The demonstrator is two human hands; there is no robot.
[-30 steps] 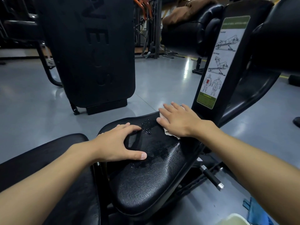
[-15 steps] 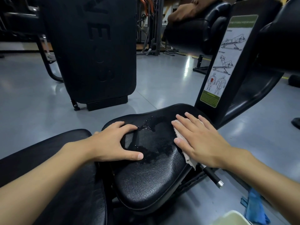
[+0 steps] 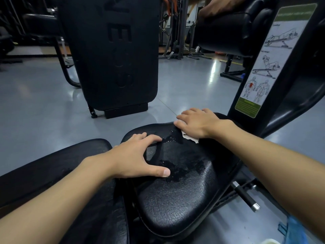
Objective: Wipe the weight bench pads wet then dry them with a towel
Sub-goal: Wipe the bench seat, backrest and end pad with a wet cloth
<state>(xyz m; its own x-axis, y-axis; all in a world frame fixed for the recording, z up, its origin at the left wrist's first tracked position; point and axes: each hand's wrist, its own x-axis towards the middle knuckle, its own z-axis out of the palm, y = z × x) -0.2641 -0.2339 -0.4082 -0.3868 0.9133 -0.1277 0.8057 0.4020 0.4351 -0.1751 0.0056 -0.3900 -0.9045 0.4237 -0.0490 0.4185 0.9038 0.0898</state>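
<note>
- The grey floor (image 3: 44,103) is glossy and fills the space around the machines.
- A tall black panel (image 3: 112,55) stands upright on the floor beyond the bench, with raised letters on its face.
- The long pad (image 3: 52,166) of the bench lies at lower left, just beside the seat pad.
- The seat pad (image 3: 175,196) is black, grained and rounded, and sits in the middle under both hands.
- A black post rises at the right of the seat pad and bears an exercise chart (image 3: 270,60) with drawn figures and green bands.
- Black roller pads (image 3: 233,32) sit high up, left of the chart.
- The left hand (image 3: 137,159) rests on the seat pad's left edge, fingers spread and thumb stretched out, holding nothing.
- The right hand (image 3: 198,124) lies flat with straight fingers at the pad's far edge, near the post, pressing down on the cloth.
- The hands are apart, with wet pad between them.
- A wet patch (image 3: 175,168) shows dark and shiny by the left thumb, and another lies just left of the cloth.
- The cloth (image 3: 190,138) is pale and mostly hidden, with only a crumpled edge showing under the right palm.
- A metal-tipped pin (image 3: 246,196) juts from the frame below the seat pad, at the right.
- A blue rag (image 3: 295,229) lies on the floor at the lower right corner, under the right forearm.
- A pale rim (image 3: 269,241) shows at the bottom edge. I cannot tell what it is.
</note>
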